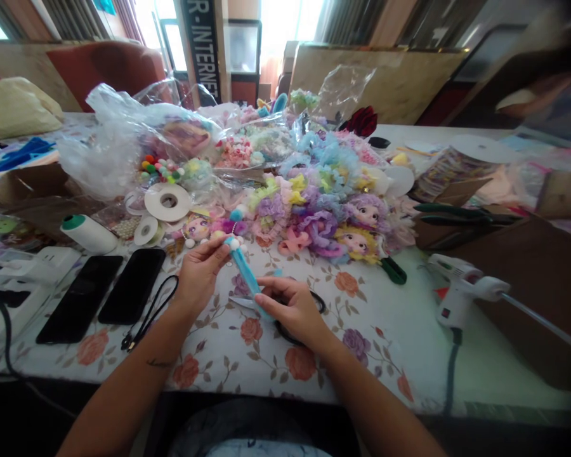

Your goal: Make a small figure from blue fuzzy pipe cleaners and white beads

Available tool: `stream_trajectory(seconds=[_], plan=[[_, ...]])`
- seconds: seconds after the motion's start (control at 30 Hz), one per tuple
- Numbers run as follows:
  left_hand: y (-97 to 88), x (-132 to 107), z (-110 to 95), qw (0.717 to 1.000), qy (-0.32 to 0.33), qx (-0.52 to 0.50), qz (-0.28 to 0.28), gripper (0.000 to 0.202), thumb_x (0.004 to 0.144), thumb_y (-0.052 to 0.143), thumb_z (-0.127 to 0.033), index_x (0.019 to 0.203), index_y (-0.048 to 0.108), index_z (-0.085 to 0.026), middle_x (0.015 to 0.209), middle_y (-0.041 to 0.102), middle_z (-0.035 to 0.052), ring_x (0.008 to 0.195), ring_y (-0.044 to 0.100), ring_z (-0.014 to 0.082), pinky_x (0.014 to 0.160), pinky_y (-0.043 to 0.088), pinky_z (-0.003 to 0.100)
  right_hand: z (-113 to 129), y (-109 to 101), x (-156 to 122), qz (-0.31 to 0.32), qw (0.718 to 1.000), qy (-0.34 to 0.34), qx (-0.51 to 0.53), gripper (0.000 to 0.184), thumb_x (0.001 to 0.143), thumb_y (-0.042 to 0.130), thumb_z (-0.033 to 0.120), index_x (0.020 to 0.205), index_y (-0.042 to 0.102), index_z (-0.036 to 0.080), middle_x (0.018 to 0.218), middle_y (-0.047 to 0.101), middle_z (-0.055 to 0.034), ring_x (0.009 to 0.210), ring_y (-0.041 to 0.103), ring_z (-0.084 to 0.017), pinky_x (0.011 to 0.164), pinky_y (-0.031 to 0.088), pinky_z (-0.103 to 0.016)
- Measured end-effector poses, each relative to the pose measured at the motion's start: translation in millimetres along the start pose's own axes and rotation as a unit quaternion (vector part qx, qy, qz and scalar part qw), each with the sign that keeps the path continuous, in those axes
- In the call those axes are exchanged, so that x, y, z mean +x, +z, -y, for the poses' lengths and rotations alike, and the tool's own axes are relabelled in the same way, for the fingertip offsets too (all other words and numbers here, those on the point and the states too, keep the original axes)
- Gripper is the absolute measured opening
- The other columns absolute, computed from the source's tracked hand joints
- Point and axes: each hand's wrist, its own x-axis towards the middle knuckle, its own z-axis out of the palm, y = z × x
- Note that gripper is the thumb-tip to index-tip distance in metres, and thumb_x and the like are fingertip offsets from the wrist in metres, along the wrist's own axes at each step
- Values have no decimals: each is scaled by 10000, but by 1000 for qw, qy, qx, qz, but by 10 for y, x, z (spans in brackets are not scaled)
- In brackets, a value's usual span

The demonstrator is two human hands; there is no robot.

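A light blue fuzzy strip (pixel 244 270) is stretched slantwise between my two hands over the flowered tablecloth (pixel 204 374). My left hand (pixel 200 270) pinches its upper end, where small white balls (pixel 235 244) show at the fingertips. Lower down, my right hand (pixel 292 309) grips the other end between thumb and fingers. Scissors (pixel 243 303) with dark handles lie on the cloth beneath my right hand, partly hidden by it. Just beyond my left fingertips are a small doll face (pixel 197 227) and a purple pom-pom (pixel 233 225).
Doll heads (pixel 356 241), ruffled scrunchies (pixel 314 222) and plastic bags (pixel 118 127) are heaped behind. Two phones (pixel 80 298) and a cable (pixel 152 311) lie left, near a thread cone (pixel 88 233) and ribbon spools (pixel 167 202). A glue gun (pixel 461 289) stands right, by a cardboard box (pixel 528 292).
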Motion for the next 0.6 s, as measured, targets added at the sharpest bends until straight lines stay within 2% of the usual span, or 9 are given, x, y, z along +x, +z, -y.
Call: stream_trajectory(seconds=[0.17,0.23,0.33,0.4,0.47,0.6], plan=[[-44,88,-154,990,58,-37,-121,244,603,871,-156,830,780,-163,863,774,25,811,712,130,798,576,238,59,-36,-26,42,996,-51,-56,343,794,727,351,1086,734,170,660,648,13,599,551,-125,619,477,-269],[-68,122,-225,983,84,-47,-156,213,614,849,-107,811,774,-140,830,768,18,796,703,116,784,577,212,64,-58,-34,61,994,-60,-70,350,798,725,338,1104,730,168,678,654,9,620,570,-127,617,477,-255],[-107,160,-286,978,106,-32,-176,180,645,804,-63,806,771,-135,795,761,11,794,700,110,767,577,191,74,-146,-41,72,990,-59,-107,330,813,708,308,1108,732,160,690,654,5,617,574,-124,603,471,-239],[-129,169,-282,983,87,11,-162,166,661,800,-85,807,774,-160,750,752,1,741,693,110,692,575,186,110,-250,-67,47,985,-51,-160,308,820,699,279,1104,734,163,716,667,-3,636,590,-132,635,480,-247],[-144,161,-241,989,38,61,-126,171,657,821,-137,816,781,-187,727,747,-1,710,687,121,634,568,192,174,-386,-133,8,975,-32,-218,290,821,697,256,1100,736,186,757,697,-11,672,621,-150,684,492,-267],[-154,118,-123,992,-34,120,-26,206,601,878,-222,790,796,-203,780,763,15,741,685,137,696,571,216,237,-767,-424,-71,953,11,-294,264,828,671,245,1079,750,228,862,751,-53,768,675,-216,758,507,-334]])
